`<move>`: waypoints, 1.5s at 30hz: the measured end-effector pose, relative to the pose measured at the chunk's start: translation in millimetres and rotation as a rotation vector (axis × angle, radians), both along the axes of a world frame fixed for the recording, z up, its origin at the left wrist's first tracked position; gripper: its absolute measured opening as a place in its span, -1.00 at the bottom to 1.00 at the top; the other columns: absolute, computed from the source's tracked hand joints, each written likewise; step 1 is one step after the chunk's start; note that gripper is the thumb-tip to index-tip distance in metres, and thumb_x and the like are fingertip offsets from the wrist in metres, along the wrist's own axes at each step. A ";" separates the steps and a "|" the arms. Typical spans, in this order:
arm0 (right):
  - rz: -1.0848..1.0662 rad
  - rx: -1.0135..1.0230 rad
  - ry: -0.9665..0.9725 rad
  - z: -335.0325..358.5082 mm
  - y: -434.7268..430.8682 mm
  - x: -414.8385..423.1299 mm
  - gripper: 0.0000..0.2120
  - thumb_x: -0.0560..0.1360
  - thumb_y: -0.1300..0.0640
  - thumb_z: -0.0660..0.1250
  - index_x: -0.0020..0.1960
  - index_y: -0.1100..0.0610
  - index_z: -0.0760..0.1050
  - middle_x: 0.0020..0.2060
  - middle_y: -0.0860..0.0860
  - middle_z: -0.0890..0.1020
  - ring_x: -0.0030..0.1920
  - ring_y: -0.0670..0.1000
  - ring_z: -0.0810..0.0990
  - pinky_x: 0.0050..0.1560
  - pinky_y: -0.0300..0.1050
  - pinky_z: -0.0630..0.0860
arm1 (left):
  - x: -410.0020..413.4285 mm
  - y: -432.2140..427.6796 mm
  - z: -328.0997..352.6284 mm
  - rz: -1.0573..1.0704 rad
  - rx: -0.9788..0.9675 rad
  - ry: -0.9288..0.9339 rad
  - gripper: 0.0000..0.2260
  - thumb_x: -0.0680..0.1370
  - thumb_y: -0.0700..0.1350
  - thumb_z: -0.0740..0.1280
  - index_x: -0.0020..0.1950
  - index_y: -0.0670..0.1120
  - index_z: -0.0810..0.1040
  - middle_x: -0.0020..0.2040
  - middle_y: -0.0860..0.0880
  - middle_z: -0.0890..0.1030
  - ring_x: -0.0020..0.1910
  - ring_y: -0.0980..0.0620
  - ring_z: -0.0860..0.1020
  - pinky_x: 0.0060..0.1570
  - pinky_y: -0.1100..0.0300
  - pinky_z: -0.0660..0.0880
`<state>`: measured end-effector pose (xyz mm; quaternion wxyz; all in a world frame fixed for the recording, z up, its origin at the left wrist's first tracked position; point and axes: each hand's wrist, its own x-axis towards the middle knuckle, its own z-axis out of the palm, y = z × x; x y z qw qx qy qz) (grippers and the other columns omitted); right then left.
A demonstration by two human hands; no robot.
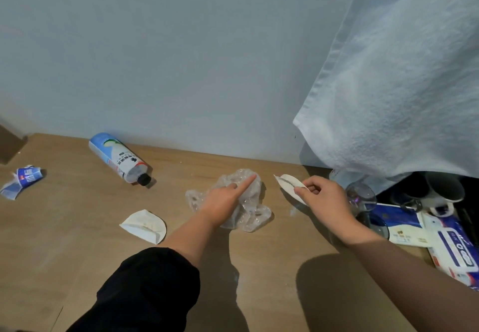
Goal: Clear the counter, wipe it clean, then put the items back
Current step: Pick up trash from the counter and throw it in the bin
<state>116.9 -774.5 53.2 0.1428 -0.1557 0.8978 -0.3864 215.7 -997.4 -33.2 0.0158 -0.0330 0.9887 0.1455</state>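
On the brown wooden counter [77,228] a crumpled clear plastic bag [248,210] lies in the middle. My left hand [225,199] rests on it with the forefinger stretched out and the other fingers curled into the plastic. My right hand [324,199] pinches a flattened white paper cup [287,182] just right of the bag. A second flattened white paper cup [145,225] lies left of my left forearm. A plastic bottle [118,158] with a blue and white label and black cap lies on its side near the wall.
A crumpled blue and white wrapper [23,178] lies at the far left. A white towel [396,85] hangs at the right over dark mugs [440,189]. A clear glass [361,197], a blue box [399,225] and a tissue pack [456,251] crowd the right edge.
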 end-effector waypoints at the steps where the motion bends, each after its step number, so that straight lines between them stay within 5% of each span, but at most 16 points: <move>1: 0.004 0.001 0.001 0.4 -0.1 1.0 -0.96 0.46 0.11 0.43 -0.14 0.07 0.61 -0.27 -0.05 0.61 -0.22 -0.07 0.54 -0.19 -0.15 0.44 | 2.7 -1.8 0.2 0.000 0.020 0.056 -0.18 0.49 -0.35 0.28 0.54 0.10 -0.14 -0.17 -0.09 0.50 -0.35 0.01 0.38 -0.38 0.15 0.24; 4: -0.004 0.002 0.009 -1.5 -0.4 4.6 -0.95 0.46 0.09 0.43 -0.13 0.07 0.63 -0.28 -0.05 0.61 -0.22 -0.06 0.55 -0.16 -0.11 0.47 | 8.4 -5.8 0.5 -0.004 0.009 0.200 -0.26 0.29 -0.45 0.40 0.45 -0.06 0.42 -0.29 -0.08 0.52 -0.51 0.01 0.35 -0.56 0.19 0.24; 8: -0.004 0.010 -0.004 -3.5 -0.4 12.7 -0.92 0.46 0.06 0.44 -0.14 0.06 0.65 -0.29 -0.05 0.63 -0.21 -0.03 0.57 -0.18 -0.13 0.47 | 15.2 3.4 12.9 0.082 0.027 0.282 -0.52 0.24 -0.45 0.45 0.12 -0.14 0.65 -0.27 -0.08 0.61 -0.53 -0.10 0.50 -0.59 0.23 0.31; 11: 0.016 0.041 0.029 0.0 2.7 19.4 -0.90 0.47 0.04 0.43 -0.14 0.06 0.65 -0.30 -0.06 0.63 -0.24 -0.06 0.55 -0.26 -0.18 0.43 | 23.6 16.1 21.3 0.137 0.051 0.331 -0.59 0.27 -0.39 0.40 0.08 -0.13 0.65 -0.25 -0.09 0.62 -0.51 -0.14 0.53 -0.61 0.17 0.37; 15: 0.058 0.081 0.083 6.2 17.7 30.4 -0.85 0.49 0.01 0.40 -0.08 0.08 0.66 -0.24 -0.06 0.65 -0.19 -0.06 0.56 -0.13 -0.03 0.55 | 44.3 40.8 27.1 0.187 0.070 0.366 -0.63 0.31 -0.33 0.34 0.08 -0.12 0.64 -0.27 -0.07 0.60 -0.50 -0.13 0.51 -0.62 0.14 0.42; 23: 0.203 0.137 0.168 8.4 96.7 52.0 -0.85 0.47 -0.04 0.40 -0.12 0.04 0.62 -0.29 -0.05 0.60 -0.21 0.01 0.55 -0.19 -0.05 0.47 | 90.0 125.8 32.5 0.279 -0.030 0.334 -0.56 0.22 -0.38 0.50 0.05 -0.09 0.66 -0.24 -0.05 0.65 -0.53 -0.11 0.52 -0.61 0.23 0.31; 30: 0.393 0.310 0.331 6.2 210.9 58.8 -0.79 0.55 -0.07 0.29 -0.01 0.05 0.58 -0.11 0.03 0.65 -0.12 0.07 0.54 -0.21 -0.09 0.40 | 117.9 263.9 24.0 0.505 0.063 0.273 -0.63 0.54 -0.26 0.28 0.34 -0.08 0.53 0.10 -0.10 0.64 -0.21 -0.21 0.60 -0.32 0.09 0.45; 35: 0.472 0.363 0.367 -2.9 280.8 80.1 -0.83 0.59 0.00 0.22 0.06 0.04 0.53 -0.09 -0.02 0.59 -0.15 0.00 0.46 -0.37 -0.20 0.23 | 152.5 356.1 13.4 0.646 0.164 0.148 -0.60 0.59 -0.21 0.22 0.43 -0.04 0.43 0.20 -0.06 0.57 -0.04 -0.17 0.59 -0.08 0.02 0.52; 39: 0.539 0.332 0.259 -32.2 313.1 108.7 -0.86 0.56 0.04 0.23 0.04 0.05 0.52 -0.10 0.00 0.61 -0.14 0.04 0.53 -0.18 -0.03 0.50 | 191.4 403.7 2.2 0.701 0.144 0.195 -0.62 0.55 -0.23 0.29 0.37 -0.09 0.50 0.09 -0.11 0.62 -0.14 -0.21 0.59 -0.17 -0.02 0.54; 45: 0.736 0.188 0.433 -80.1 324.3 163.6 -0.87 0.51 0.17 0.26 0.03 0.17 0.49 -0.11 0.05 0.50 -0.12 0.11 0.47 -0.19 -0.01 0.38 | 250.8 431.0 -39.7 0.784 0.172 0.197 -0.64 0.48 -0.30 0.37 0.28 -0.15 0.57 0.06 -0.14 0.64 -0.20 -0.19 0.61 -0.22 -0.01 0.59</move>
